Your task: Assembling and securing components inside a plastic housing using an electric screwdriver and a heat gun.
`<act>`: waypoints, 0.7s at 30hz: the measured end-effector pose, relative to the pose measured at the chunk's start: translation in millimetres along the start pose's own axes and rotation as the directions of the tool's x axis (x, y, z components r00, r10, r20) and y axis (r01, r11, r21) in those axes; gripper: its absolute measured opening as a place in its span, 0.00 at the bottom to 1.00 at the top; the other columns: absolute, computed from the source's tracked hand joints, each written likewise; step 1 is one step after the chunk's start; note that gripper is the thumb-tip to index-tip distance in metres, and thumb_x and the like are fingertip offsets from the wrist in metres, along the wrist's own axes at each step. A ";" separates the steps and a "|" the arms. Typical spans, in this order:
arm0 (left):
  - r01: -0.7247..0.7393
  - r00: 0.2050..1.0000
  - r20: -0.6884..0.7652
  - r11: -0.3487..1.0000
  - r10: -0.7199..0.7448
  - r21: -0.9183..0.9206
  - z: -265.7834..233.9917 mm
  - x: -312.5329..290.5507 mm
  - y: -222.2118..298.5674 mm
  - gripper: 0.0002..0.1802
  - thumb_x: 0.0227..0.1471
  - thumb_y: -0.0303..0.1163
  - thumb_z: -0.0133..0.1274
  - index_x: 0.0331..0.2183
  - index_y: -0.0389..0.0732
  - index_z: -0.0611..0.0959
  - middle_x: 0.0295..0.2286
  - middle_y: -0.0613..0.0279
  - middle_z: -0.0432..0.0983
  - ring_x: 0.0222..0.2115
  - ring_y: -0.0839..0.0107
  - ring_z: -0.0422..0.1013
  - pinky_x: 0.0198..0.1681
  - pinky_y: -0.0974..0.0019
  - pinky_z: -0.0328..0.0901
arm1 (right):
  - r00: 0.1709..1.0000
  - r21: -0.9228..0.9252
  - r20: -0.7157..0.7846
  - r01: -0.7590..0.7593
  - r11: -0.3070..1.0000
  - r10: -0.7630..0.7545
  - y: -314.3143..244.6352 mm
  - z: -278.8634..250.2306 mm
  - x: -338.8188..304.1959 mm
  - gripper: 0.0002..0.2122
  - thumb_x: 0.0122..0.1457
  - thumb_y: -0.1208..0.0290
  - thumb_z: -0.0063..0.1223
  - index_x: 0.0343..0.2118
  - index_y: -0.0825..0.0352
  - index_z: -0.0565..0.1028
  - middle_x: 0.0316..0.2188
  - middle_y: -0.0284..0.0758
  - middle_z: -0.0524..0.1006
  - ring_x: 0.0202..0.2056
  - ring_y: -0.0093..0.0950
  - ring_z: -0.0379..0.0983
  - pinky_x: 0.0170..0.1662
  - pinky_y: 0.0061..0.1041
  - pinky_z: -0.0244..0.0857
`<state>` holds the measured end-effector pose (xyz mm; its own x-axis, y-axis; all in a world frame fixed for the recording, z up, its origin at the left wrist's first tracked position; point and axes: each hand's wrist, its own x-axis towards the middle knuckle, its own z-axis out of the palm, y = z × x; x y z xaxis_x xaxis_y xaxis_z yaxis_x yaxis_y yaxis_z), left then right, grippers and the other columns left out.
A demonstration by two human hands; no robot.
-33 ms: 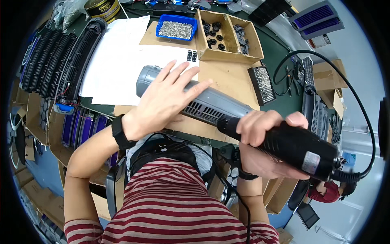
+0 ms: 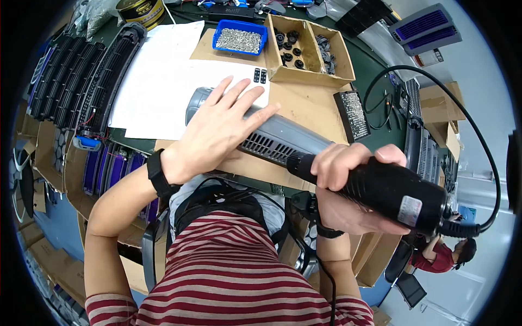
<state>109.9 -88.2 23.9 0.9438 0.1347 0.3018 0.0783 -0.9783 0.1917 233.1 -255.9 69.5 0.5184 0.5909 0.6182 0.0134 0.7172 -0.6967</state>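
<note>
My left hand (image 2: 225,125) lies across a long grey plastic housing (image 2: 296,135), its fingers spread over the rounded left end and top. A row of vent slots runs along the housing's near side. My right hand (image 2: 348,185) is wrapped around a black corded electric screwdriver (image 2: 399,198), tilted so that its ribbed nose points left at the housing's near side. The tip of the screwdriver is hidden from view. Beneath the housing are white paper (image 2: 157,87) and a sheet of brown cardboard (image 2: 302,106).
A blue tray of screws (image 2: 239,52), a divided cardboard box (image 2: 312,76) of small black and grey parts, and a black box of screws (image 2: 352,115) stand around the work. Black slatted parts (image 2: 65,81) are stacked at left. The cord (image 2: 481,130) loops at right; another person (image 2: 443,255) sits beyond.
The screwdriver and my right hand have shifted slightly left. My left hand stays spread on the housing.
</note>
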 end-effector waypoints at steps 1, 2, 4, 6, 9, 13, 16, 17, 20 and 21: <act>0.004 1.000 0.011 0.999 -0.005 0.042 -2.7 -3.9 -5.9 0.57 0.23 0.34 0.72 0.60 0.49 0.67 0.55 0.54 0.64 0.60 0.52 0.56 0.65 0.46 0.47 | 1.000 0.014 0.008 -0.005 1.000 0.005 8.1 3.0 0.2 0.47 0.43 0.19 0.37 0.47 0.65 0.59 0.18 0.37 0.69 0.18 0.30 0.65 0.27 0.30 0.66; 0.020 1.000 0.006 0.999 -0.020 0.048 -4.7 -6.3 -9.8 0.57 0.23 0.34 0.72 0.60 0.49 0.67 0.55 0.54 0.64 0.60 0.52 0.56 0.65 0.46 0.47 | 1.000 0.027 0.016 -0.010 1.000 0.010 14.5 5.6 -0.3 0.47 0.42 0.19 0.36 0.47 0.66 0.59 0.18 0.37 0.69 0.18 0.30 0.66 0.27 0.30 0.66; -0.039 0.995 0.097 0.992 0.027 0.118 -4.4 -10.4 -16.4 0.51 0.31 0.33 0.68 0.60 0.49 0.67 0.53 0.55 0.66 0.58 0.52 0.59 0.65 0.46 0.48 | 0.999 0.020 -0.011 -0.032 0.999 0.032 22.3 11.8 -1.8 0.47 0.42 0.18 0.36 0.46 0.66 0.58 0.18 0.37 0.69 0.18 0.30 0.66 0.27 0.30 0.66; -0.040 0.998 0.044 0.992 0.035 0.117 9.1 -17.2 -20.3 0.41 0.42 0.30 0.60 0.60 0.47 0.67 0.50 0.54 0.67 0.56 0.53 0.62 0.64 0.46 0.50 | 0.997 0.006 -0.044 -0.057 0.998 0.057 27.7 14.8 -5.1 0.48 0.42 0.18 0.35 0.46 0.67 0.58 0.18 0.37 0.69 0.19 0.29 0.66 0.27 0.29 0.66; -0.032 0.999 0.006 0.994 0.032 0.103 10.3 -17.5 -15.0 0.34 0.47 0.25 0.52 0.58 0.40 0.68 0.48 0.52 0.69 0.53 0.53 0.64 0.62 0.47 0.53 | 0.999 0.008 -0.038 -0.025 1.000 0.026 29.0 15.4 -8.0 0.49 0.41 0.18 0.36 0.46 0.67 0.58 0.18 0.37 0.70 0.19 0.29 0.66 0.27 0.29 0.66; -0.021 1.000 0.008 0.994 0.020 0.107 14.7 -12.9 -11.2 0.32 0.47 0.25 0.52 0.56 0.37 0.68 0.47 0.50 0.69 0.52 0.53 0.65 0.62 0.49 0.54 | 0.999 -0.036 -0.036 -0.027 0.999 0.026 29.6 17.8 -6.4 0.48 0.43 0.20 0.39 0.47 0.68 0.58 0.18 0.37 0.69 0.19 0.29 0.67 0.27 0.28 0.66; -0.020 1.000 -0.001 0.995 0.020 0.098 21.5 -9.5 -11.5 0.31 0.47 0.26 0.51 0.55 0.35 0.69 0.46 0.49 0.70 0.51 0.54 0.66 0.61 0.52 0.57 | 0.995 -0.244 -0.061 -0.097 0.965 0.085 43.0 16.5 -9.2 0.47 0.43 0.16 0.32 0.45 0.65 0.60 0.17 0.36 0.66 0.17 0.28 0.61 0.25 0.28 0.61; -0.029 1.000 -0.003 0.993 0.029 0.114 22.7 -9.2 -12.5 0.30 0.47 0.27 0.51 0.54 0.35 0.70 0.46 0.49 0.70 0.50 0.54 0.67 0.60 0.52 0.58 | 0.994 -0.284 -0.027 -0.113 0.952 0.110 40.0 18.3 -6.2 0.47 0.42 0.16 0.31 0.43 0.66 0.60 0.16 0.37 0.66 0.17 0.28 0.62 0.24 0.28 0.62; -0.055 0.998 -0.008 0.990 0.056 0.126 23.2 -6.3 -13.9 0.28 0.47 0.28 0.51 0.53 0.36 0.71 0.45 0.49 0.71 0.48 0.54 0.69 0.59 0.53 0.60 | 0.973 -0.313 -0.018 -0.222 0.923 0.228 30.5 21.3 0.6 0.45 0.44 0.18 0.35 0.41 0.66 0.61 0.16 0.37 0.67 0.17 0.28 0.62 0.25 0.28 0.61; -0.068 0.997 -0.015 0.990 0.071 0.127 23.0 -4.8 -14.2 0.27 0.48 0.28 0.50 0.52 0.36 0.72 0.44 0.49 0.71 0.47 0.54 0.70 0.58 0.53 0.61 | 0.959 -0.328 -0.013 -0.273 0.904 0.285 27.1 21.9 2.5 0.44 0.44 0.19 0.37 0.41 0.66 0.61 0.16 0.37 0.67 0.17 0.28 0.62 0.25 0.28 0.61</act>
<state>111.6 -78.6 -1.8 0.9419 0.0677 0.3289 0.0541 -0.9973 0.0504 216.0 -227.0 60.2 0.5115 0.7658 0.3897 0.1509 0.3664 -0.9181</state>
